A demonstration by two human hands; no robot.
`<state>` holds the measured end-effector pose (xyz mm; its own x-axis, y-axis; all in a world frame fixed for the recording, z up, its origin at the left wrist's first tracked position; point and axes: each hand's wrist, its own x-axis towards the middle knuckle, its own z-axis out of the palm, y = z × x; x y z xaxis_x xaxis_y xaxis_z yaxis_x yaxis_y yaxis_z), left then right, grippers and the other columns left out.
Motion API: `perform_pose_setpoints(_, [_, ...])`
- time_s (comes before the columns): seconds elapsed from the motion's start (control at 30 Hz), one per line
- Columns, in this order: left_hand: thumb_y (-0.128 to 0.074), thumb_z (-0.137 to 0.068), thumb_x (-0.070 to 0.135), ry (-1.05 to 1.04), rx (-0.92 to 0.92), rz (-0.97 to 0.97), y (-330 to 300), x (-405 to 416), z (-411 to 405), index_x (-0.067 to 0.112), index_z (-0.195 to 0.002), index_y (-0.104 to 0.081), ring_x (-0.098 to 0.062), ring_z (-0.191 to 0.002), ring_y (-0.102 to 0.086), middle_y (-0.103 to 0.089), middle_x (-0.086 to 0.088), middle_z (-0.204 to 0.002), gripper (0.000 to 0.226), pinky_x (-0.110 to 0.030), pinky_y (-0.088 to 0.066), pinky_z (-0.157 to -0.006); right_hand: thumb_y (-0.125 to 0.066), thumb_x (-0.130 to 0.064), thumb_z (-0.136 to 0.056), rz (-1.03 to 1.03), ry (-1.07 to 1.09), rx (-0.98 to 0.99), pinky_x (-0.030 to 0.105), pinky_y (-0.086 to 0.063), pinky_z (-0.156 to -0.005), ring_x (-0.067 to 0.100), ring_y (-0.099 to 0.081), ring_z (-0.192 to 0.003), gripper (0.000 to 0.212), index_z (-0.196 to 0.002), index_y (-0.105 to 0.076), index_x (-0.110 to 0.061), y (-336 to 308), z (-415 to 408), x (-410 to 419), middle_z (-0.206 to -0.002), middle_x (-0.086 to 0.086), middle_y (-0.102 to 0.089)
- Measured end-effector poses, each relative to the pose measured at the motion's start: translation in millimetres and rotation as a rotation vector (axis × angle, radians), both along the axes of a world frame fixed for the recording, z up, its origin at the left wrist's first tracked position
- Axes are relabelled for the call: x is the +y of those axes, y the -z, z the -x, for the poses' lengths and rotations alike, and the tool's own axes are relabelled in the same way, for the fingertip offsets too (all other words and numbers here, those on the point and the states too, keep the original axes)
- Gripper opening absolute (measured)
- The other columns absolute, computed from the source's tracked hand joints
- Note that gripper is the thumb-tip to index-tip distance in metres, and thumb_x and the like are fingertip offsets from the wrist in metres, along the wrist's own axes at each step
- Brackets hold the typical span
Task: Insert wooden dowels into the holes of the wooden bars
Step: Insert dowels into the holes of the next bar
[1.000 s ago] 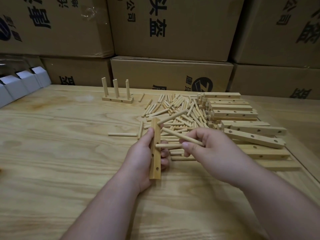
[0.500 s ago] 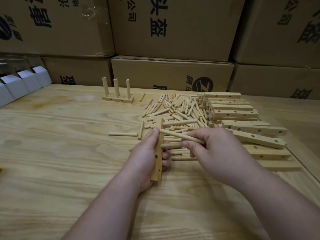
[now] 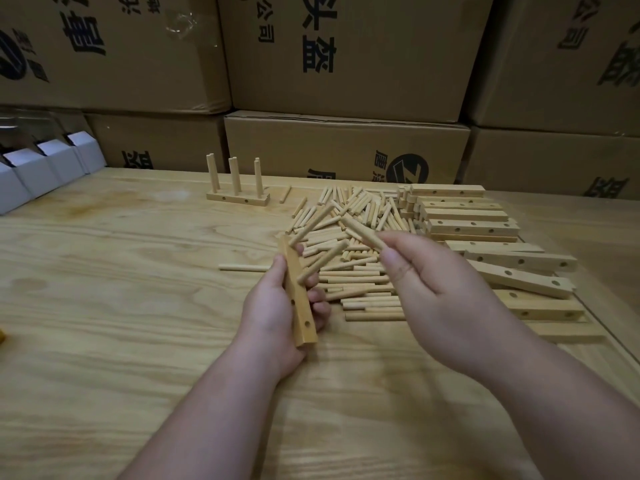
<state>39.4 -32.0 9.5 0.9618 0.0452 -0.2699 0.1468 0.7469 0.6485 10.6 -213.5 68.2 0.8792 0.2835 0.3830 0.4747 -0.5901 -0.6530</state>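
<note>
A person's two bare forearms reach over a pale wooden bench (image 3: 104, 306). The left hand (image 3: 277, 306) grips a drilled wooden bar (image 3: 298, 299) held lengthwise, with two dowels (image 3: 322, 261) sticking out of its far holes toward the right. The right hand (image 3: 440, 289) pinches a single dowel (image 3: 360, 232) between thumb and fingers, apart from the bar. Behind the hands lies a loose pile of dowels (image 3: 353, 216), with stacked drilled bars (image 3: 467, 223) to its right. A finished bar with three upright dowels (image 3: 238, 188) stands further back, before cardboard boxes (image 3: 346, 147).

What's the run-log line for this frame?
left hand: holds bar, two dowels in | right hand: pinches dowel | third hole: empty
</note>
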Motion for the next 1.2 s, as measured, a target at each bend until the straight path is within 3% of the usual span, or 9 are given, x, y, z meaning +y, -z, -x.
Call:
perform_pose_setpoints(0.13, [-0.040, -0.105, 0.048, -0.044, 0.008, 0.051, -1.8, 2.9, -1.6, 0.027, -0.119, -0.068, -0.012, -0.049, -0.040, -0.050, 0.000, -0.064, 0.038, -0.023, -0.037, -0.046, -0.059, -0.039, -0.096, 0.152, -0.105, 0.133, 0.028, -0.053, -0.058, 0.002, -0.061, -0.068, 0.019, -0.111, -0.053, -0.051, 2.1, 4.5, 6.9, -0.088, -0.023, -0.064])
perform_pose_setpoints(0.23, [-0.040, -0.105, 0.049, -0.036, -0.011, 0.064, -2.2, 3.5, -0.8, 0.029, -0.122, -0.066, -0.012, -0.051, -0.041, -0.049, 0.000, -0.064, 0.038, -0.024, -0.037, -0.049, -0.064, -0.041, -0.093, 0.218, -0.098, 0.113, 0.019, -0.049, -0.058, -0.003, -0.059, -0.074, 0.004, -0.097, -0.064, -0.043, 7.0, 5.1, 9.4, -0.084, -0.027, -0.064])
perform_pose_setpoints(0.37, [-0.042, -0.105, 0.048, -0.045, -0.028, 0.051, -1.8, 1.9, -0.4, 0.027, -0.125, -0.067, -0.012, -0.051, -0.041, -0.049, -0.001, -0.066, 0.038, -0.025, -0.039, -0.047, -0.067, -0.041, -0.091, 0.217, -0.097, 0.133, 0.015, -0.044, -0.055, -0.003, -0.057, -0.065, 0.005, -0.093, -0.070, -0.038, 8.9, 5.1, 10.4, -0.081, -0.034, -0.061])
perform_pose_setpoints(0.53, [-0.049, -0.103, 0.048, -0.057, -0.039, -0.021, -0.2, -3.8, 1.6, 0.027, -0.103, -0.078, -0.013, -0.052, -0.043, -0.051, -0.002, -0.067, 0.036, -0.026, -0.040, -0.047, -0.068, -0.035, -0.092, 0.206, -0.127, 0.168, 0.006, -0.037, -0.048, -0.013, -0.054, -0.056, 0.006, -0.093, -0.075, -0.034, 10.1, 4.7, 10.9, -0.056, -0.038, -0.054])
perform_pose_setpoints(0.63, [-0.050, -0.102, 0.048, -0.048, -0.055, -0.046, -0.2, -5.3, 4.5, 0.026, -0.104, -0.079, -0.014, -0.052, -0.044, -0.051, -0.002, -0.066, 0.037, -0.026, -0.040, -0.047, -0.068, -0.033, -0.093, 0.212, -0.133, 0.176, 0.003, -0.036, -0.049, -0.019, -0.053, -0.056, 0.006, -0.092, -0.074, -0.032, 13.1, 6.1, 13.1, -0.053, -0.043, -0.050])
perform_pose_setpoints(0.7, [-0.049, -0.103, 0.049, -0.062, -0.053, -0.049, -1.1, -4.8, 5.5, 0.023, -0.106, -0.077, -0.013, -0.051, -0.046, -0.052, -0.002, -0.066, 0.038, -0.027, -0.042, -0.048, -0.069, -0.036, -0.092, 0.179, -0.119, 0.181, 0.003, -0.037, -0.051, -0.018, -0.054, -0.060, 0.003, -0.094, -0.070, -0.036, 13.9, 5.9, 14.4, -0.059, -0.044, -0.052])
perform_pose_setpoints(0.87, [-0.039, -0.106, 0.048, -0.185, -0.129, -0.015, -5.1, -3.9, 5.6, 0.031, -0.118, -0.070, -0.016, -0.063, -0.059, -0.063, -0.003, -0.078, 0.037, -0.033, -0.051, -0.059, -0.078, -0.061, -0.071, -0.162, 0.052, 0.269, 0.020, -0.048, -0.054, -0.001, -0.061, -0.060, 0.045, -0.105, -0.051, -0.048, 21.5, 2.0, 20.2, -0.079, -0.016, -0.069])
perform_pose_setpoints(1.03, [-0.031, -0.108, 0.049, -0.217, -0.154, 0.058, -8.1, -3.1, 4.8, 0.036, -0.127, -0.058, -0.024, -0.085, -0.076, -0.069, -0.011, -0.122, 0.036, -0.043, -0.058, -0.076, -0.087, -0.040, -0.072, -0.221, 0.119, 0.279, 0.018, -0.045, -0.054, -0.002, -0.058, -0.055, 0.024, -0.085, -0.070, -0.029, 37.7, 2.9, 30.1, -0.069, -0.023, -0.068])
perform_pose_setpoints(1.2, [-0.023, -0.109, 0.048, -0.241, -0.200, 0.112, -8.3, -1.8, 6.0, 0.036, -0.130, -0.050, -0.034, -0.106, -0.073, -0.075, -0.010, -0.117, 0.036, -0.053, -0.056, -0.088, -0.086, -0.023, -0.076, -0.285, 0.111, 0.263, 0.016, -0.052, -0.060, 0.000, -0.066, -0.064, 0.012, -0.079, -0.077, -0.029, 44.0, -0.2, 37.2, -0.072, -0.016, -0.073])
